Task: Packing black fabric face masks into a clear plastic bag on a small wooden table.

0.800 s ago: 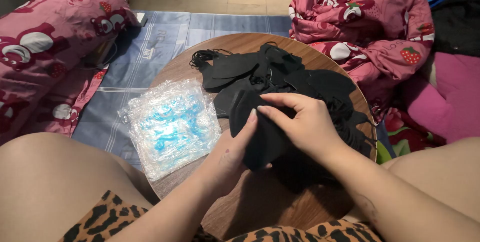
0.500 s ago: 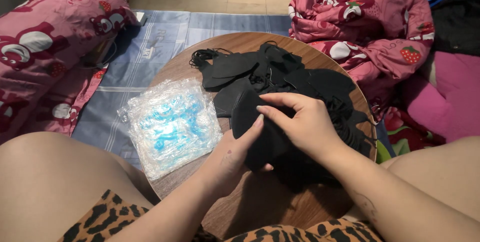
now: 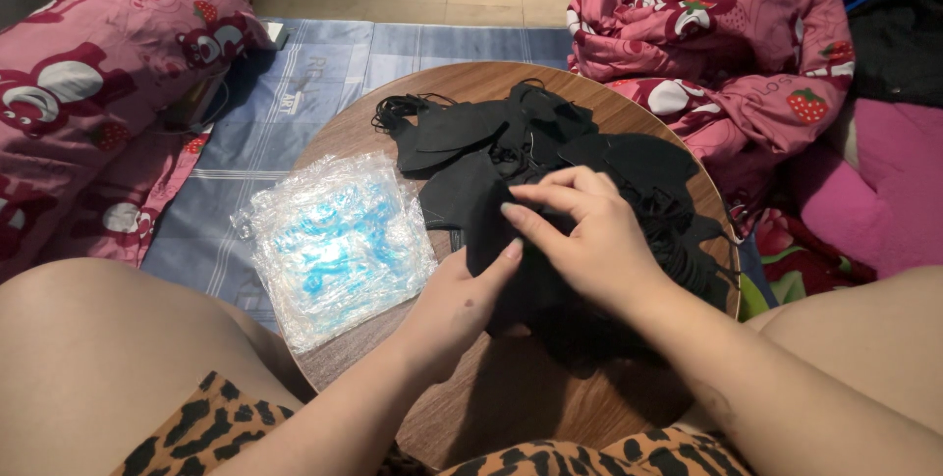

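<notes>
A big blue checked mat (image 3: 295,112) covers the floor, with pink bear-print bedding (image 3: 88,93) at nine o'clock and more pink bedding (image 3: 727,54) at two o'clock, pushed out of the way so there is room to sit. In the middle is a round wooden tabletop (image 3: 511,397), pulled in close between the person's knees so both arms reach it. A pile of black face masks (image 3: 511,137) lies spread from the middle toward twelve o'clock, loops all tangled. At nine o'clock on the tabletop lies a stack of clear plastic bags (image 3: 334,240), flat and just beside the pile, handy to grab. The left hand (image 3: 457,304) pinches the bottom edge of one black mask (image 3: 491,230), lifted off the pile at the middle. The right hand (image 3: 589,240) has its grip closed on the same mask from the top, fingers curled over it, so the cloth stays stretched between both hands.
</notes>
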